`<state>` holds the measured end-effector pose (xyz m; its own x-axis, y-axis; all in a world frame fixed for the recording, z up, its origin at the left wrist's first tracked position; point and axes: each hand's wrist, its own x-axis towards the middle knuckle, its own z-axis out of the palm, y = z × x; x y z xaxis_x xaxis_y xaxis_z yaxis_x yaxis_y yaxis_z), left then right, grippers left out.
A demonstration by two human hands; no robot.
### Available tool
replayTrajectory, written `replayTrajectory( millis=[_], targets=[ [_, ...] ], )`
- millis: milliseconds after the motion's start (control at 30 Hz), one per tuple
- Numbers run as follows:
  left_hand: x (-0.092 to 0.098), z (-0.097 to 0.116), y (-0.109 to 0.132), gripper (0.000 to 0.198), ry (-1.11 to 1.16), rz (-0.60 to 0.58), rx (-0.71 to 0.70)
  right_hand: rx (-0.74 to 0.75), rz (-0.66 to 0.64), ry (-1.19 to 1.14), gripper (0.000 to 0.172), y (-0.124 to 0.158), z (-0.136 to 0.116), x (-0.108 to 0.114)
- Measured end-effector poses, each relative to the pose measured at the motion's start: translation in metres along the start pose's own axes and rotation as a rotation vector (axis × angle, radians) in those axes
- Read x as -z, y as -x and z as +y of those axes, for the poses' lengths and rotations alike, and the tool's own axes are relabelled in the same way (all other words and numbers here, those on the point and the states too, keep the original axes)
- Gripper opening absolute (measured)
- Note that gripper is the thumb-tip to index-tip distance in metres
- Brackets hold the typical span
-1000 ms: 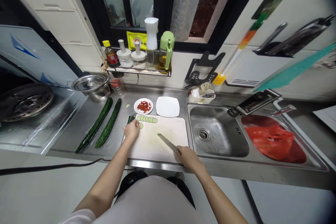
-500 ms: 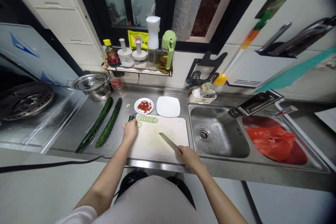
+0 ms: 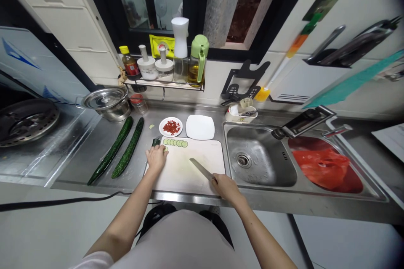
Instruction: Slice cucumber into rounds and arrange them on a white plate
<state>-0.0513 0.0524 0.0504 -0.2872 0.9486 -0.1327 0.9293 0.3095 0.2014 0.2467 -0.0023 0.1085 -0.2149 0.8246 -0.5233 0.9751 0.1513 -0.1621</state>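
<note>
White cutting board [image 3: 189, 164] on a steel counter: the person's right hand [image 3: 225, 187] is clenched round the handle of a knife [image 3: 202, 169]. Its blade angles up and left over the bare middle of the board, well apart from the cucumber. The left hand [image 3: 156, 157] rests at the board's far-left corner, fingertips curled onto a loose slice [image 3: 165, 149] beside the dark cucumber stub [image 3: 155, 141]; whether they pinch it cannot be told. A row of slices [image 3: 175, 143] lies just to the right.

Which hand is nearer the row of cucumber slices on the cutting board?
Left. The left hand sits beside the row of cucumber slices, at its left end. The right hand, gripping the knife, is at the near right edge of the cutting board, apart from them.
</note>
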Motion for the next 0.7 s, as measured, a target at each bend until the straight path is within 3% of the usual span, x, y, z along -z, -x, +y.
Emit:
replayTrajectory(
  millis=[200,533,700],
  targets=[
    [-0.003,0.01,0.0,0.026,0.041,0.053,0.02,-0.001,-0.012,-0.032,0.027,0.002,0.0,0.004],
    [-0.018,0.065,-0.012,0.037,0.171,0.011,-0.103,-0.061,0.009,-0.054,0.029,-0.002,0.004,0.001],
    [-0.029,0.075,-0.02,0.038,0.121,0.009,-0.134,-0.073,0.014,-0.061,0.028,0.002,0.007,0.0]
  ],
)
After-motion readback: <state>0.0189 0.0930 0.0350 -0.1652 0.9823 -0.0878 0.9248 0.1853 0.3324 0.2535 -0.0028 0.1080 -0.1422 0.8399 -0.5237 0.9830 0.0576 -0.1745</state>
